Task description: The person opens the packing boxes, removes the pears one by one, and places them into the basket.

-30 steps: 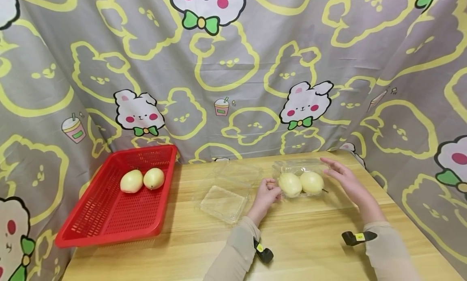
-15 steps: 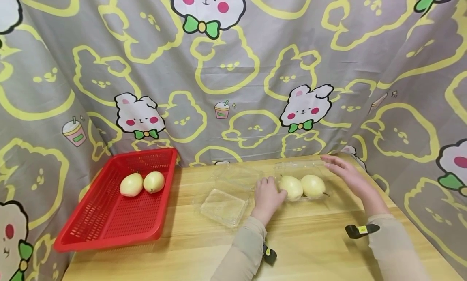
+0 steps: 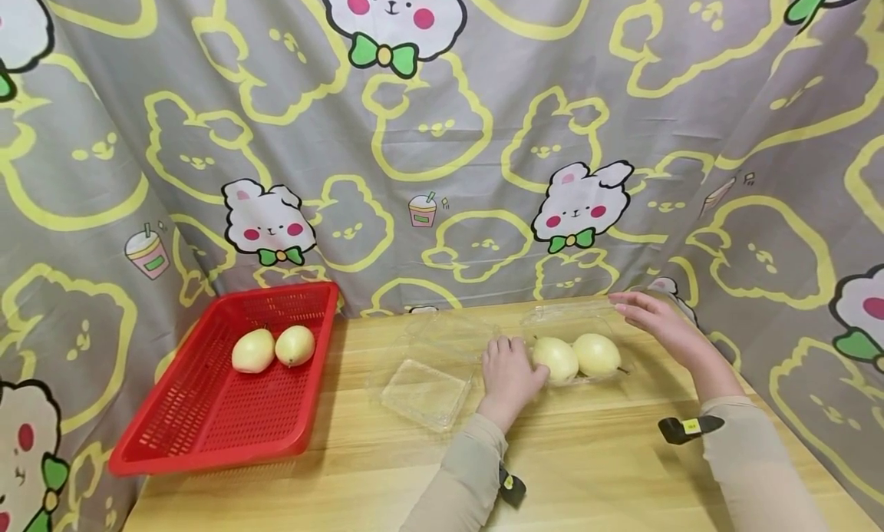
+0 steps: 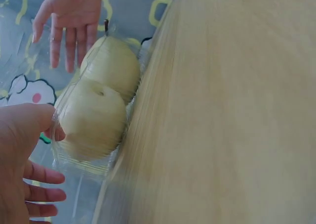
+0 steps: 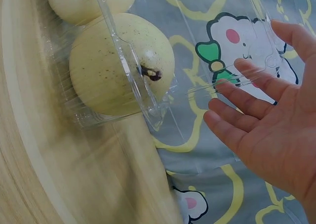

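Two pale yellow pears, one on the left (image 3: 555, 361) and one on the right (image 3: 597, 355), sit side by side in a clear plastic clamshell container (image 3: 569, 315), its lid raised at the back. At its left end, my left hand (image 3: 509, 378) pinches the container's edge between thumb (image 4: 37, 116) and index finger; the other fingers are spread. My right hand (image 3: 659, 328) is held with straight fingers beside the lid's right end. In the right wrist view its fingertips (image 5: 227, 88) overlap the clear lid; contact is hard to tell. A dark stem (image 5: 151, 73) marks the nearer pear.
A second clear clamshell (image 3: 423, 394) lies open on the wooden table (image 3: 587, 455), left of my left hand. Further left stands a red perforated basket (image 3: 228, 409) with two more pears (image 3: 253, 351). A patterned grey curtain (image 3: 476, 171) hangs behind the table.
My left hand has turned from low at the container's left front corner to back-up, fingers further back, along its left end. The right hand stays beside the lid, nearly unmoved.
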`<state>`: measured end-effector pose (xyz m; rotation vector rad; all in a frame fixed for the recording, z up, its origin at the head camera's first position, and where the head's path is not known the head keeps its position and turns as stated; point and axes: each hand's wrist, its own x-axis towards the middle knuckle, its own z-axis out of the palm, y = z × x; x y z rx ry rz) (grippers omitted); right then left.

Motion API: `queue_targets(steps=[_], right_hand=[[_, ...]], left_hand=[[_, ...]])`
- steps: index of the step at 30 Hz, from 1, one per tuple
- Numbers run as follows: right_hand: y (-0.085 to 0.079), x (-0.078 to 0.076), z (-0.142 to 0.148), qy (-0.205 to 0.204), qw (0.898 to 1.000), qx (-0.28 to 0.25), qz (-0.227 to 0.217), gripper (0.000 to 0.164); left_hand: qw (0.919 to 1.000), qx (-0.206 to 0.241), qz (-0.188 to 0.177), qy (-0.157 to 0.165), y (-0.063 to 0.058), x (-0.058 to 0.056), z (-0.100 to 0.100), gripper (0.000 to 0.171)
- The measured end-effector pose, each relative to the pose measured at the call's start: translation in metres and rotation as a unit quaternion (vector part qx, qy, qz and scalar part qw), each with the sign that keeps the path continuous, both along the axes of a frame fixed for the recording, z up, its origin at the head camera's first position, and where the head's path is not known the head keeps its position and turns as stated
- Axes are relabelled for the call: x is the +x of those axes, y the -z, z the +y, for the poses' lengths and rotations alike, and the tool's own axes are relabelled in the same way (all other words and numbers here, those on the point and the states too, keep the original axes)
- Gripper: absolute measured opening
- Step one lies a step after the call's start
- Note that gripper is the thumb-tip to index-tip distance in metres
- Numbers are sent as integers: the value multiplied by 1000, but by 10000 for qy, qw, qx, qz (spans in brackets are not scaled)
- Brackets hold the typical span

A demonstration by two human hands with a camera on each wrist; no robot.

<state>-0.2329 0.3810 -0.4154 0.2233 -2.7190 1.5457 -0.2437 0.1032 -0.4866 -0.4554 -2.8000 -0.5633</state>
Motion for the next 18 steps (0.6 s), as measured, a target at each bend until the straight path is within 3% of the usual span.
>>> queue_targets(steps=[7,18], right_hand=[[-1,-2,1,8,10000,-20,60,54],[-9,-17,0,32,9996,-179,-217,59]], left_hand=[[9976,229,-602,272,-1,-1,0,73],[9964,65,-768,343,1,-3,-2,74]])
